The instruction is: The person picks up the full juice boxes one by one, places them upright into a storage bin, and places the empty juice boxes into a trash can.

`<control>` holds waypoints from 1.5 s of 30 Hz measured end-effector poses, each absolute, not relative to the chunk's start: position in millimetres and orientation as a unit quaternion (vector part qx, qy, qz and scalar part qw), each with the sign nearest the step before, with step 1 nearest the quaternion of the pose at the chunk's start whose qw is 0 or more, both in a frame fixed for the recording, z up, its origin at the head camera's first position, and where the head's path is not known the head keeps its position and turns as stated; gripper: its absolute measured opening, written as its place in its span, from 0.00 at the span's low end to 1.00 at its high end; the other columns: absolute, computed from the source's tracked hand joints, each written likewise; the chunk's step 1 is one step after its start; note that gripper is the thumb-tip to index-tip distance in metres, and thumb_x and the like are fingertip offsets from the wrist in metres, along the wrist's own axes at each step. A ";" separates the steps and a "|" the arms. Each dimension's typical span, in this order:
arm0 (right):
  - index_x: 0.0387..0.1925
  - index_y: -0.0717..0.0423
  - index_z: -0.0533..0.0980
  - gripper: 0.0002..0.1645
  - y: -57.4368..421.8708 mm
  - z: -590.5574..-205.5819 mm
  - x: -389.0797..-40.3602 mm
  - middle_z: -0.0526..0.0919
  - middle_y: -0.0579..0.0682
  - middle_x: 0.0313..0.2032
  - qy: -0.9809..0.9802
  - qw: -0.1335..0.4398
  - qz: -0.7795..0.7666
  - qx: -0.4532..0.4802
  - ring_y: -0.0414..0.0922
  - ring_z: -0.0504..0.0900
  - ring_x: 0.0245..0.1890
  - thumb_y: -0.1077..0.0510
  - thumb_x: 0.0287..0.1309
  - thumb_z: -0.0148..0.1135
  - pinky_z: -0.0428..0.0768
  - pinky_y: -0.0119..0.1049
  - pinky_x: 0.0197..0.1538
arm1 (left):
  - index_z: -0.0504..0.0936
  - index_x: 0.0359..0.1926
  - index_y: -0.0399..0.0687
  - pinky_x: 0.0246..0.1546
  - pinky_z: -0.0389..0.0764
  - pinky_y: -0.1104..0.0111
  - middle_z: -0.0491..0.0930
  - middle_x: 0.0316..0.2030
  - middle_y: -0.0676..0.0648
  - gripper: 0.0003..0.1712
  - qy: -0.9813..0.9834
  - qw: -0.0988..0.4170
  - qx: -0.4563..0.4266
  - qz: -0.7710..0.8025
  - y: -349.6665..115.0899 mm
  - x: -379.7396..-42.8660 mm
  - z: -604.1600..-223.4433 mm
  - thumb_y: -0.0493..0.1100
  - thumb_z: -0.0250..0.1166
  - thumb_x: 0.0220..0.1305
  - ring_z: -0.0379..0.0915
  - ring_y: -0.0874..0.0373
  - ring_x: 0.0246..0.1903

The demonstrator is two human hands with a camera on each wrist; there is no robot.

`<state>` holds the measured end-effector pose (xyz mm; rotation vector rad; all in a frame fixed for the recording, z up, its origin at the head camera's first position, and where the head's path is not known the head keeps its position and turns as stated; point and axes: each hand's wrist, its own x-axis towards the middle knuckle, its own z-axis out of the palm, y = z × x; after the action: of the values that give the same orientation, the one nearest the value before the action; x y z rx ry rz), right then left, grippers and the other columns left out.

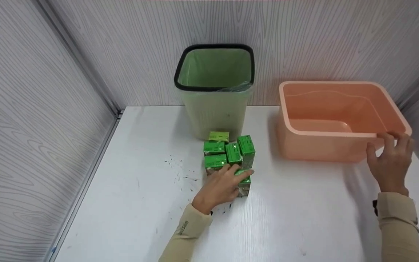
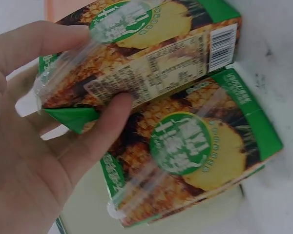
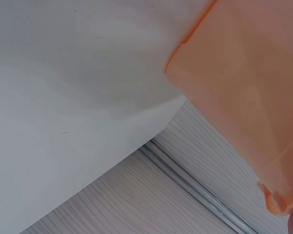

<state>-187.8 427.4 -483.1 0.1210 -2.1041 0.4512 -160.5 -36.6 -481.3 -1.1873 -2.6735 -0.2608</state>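
Observation:
My left hand (image 1: 218,187) grips the nearest juice carton (image 1: 244,189), a small box with a green top. In the left wrist view, thumb and fingers lie on either side of this carton (image 2: 171,66), which shows pineapple pictures, a barcode and a wrapped straw. A second pineapple carton (image 2: 185,151) stands right beside it. More green-topped cartons (image 1: 215,160) cluster just beyond the hand, with a yellow-green one (image 1: 218,136) at the back. My right hand (image 1: 391,163) holds the near right rim of an orange-pink plastic tub (image 1: 326,145), fingers hooked over the edge.
Behind the cartons stands a pale green waste bin (image 1: 213,109) with a black rim and a liner. Dark specks (image 1: 180,171) lie on the white table (image 1: 133,203) left of the cartons. Wood-grain panels (image 1: 122,54) enclose the back and sides.

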 end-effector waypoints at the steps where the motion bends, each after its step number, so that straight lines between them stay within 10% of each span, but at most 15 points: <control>1: 0.45 0.74 0.75 0.17 427.5 -483.5 -187.8 0.72 0.75 0.48 -0.860 0.473 0.185 0.050 0.74 0.66 0.46 0.62 0.63 0.63 0.63 0.68 0.45 | 0.76 0.69 0.61 0.34 0.82 0.64 0.78 0.56 0.45 0.33 -0.906 0.091 -0.405 -0.081 -34.7 -161.3 -479.8 0.38 0.68 0.63 0.78 0.50 0.50; 20: 0.44 0.74 0.76 0.16 426.5 -484.8 -188.6 0.73 0.75 0.48 -0.859 0.474 0.187 0.055 0.75 0.66 0.46 0.61 0.63 0.62 0.64 0.70 0.45 | 0.86 0.45 0.50 0.32 0.70 0.72 0.77 0.43 0.46 0.18 -0.828 0.124 -0.426 -0.343 -21.7 -168.2 -483.6 0.29 0.67 0.54 0.72 0.58 0.33; 45: 0.44 0.75 0.76 0.16 427.4 -483.6 -187.9 0.72 0.75 0.48 -0.857 0.474 0.196 0.046 0.74 0.66 0.46 0.63 0.63 0.62 0.65 0.69 0.44 | 0.86 0.43 0.44 0.54 0.73 0.56 0.74 0.41 0.48 0.11 -0.774 0.098 -0.272 -0.563 -12.5 -177.9 -482.7 0.32 0.71 0.60 0.72 0.53 0.46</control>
<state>-187.9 427.4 -483.6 0.1124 -2.0965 0.4784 -177.9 -12.5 -482.7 -0.8034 -2.2903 -1.6673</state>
